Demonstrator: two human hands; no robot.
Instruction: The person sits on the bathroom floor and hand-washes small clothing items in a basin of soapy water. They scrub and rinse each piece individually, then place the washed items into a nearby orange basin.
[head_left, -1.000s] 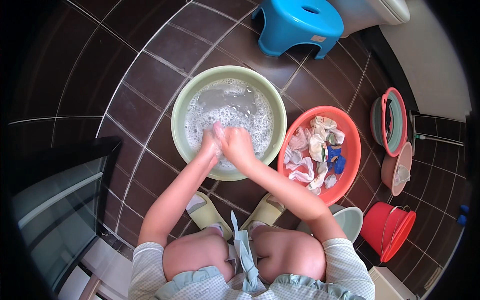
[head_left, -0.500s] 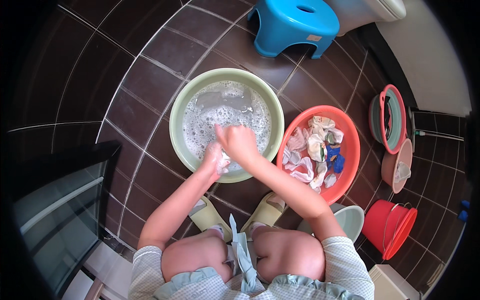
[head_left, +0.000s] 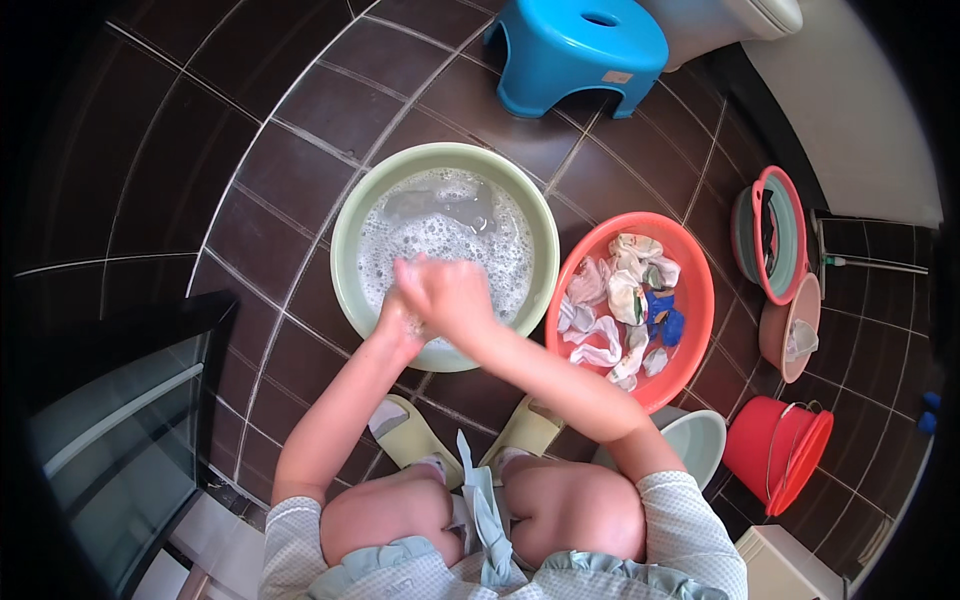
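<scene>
Black frame (head_left: 215, 370) with glass panes, at far left, low. Brown tile floor (head_left: 270, 215), pale grout, running beneath everything.

Green basin (head_left: 346, 255), round, on the floor ahead of the squatting person, holding cloudy water and white suds (head_left: 440, 235), the foam thinner toward the far side. Left hand (head_left: 396, 318), over the basin's near side, largely covered by its fellow; whether it grips anything I cannot tell. Right hand (head_left: 452, 292), laid against the left, fingers bent and blurred; its hold, if any, also cannot be told.

Slippers (head_left: 420, 440), one pair, pale yellow-green, worn, just behind the basin. Blue stool (head_left: 590, 45), plastic, slotted top, beyond the basin. Coral basin (head_left: 702, 300), right of the green one, holding crumpled clothes (head_left: 628, 295), chiefly white, some blue. Grey basin (head_left: 703, 450), partly behind the right forearm. Red bucket (head_left: 760, 450), wire handle. Pink basin (head_left: 775, 340), clear plastic piece (head_left: 801, 340) inside. Folding basin (head_left: 793, 230), pink and teal, tilted beside the wall.
</scene>
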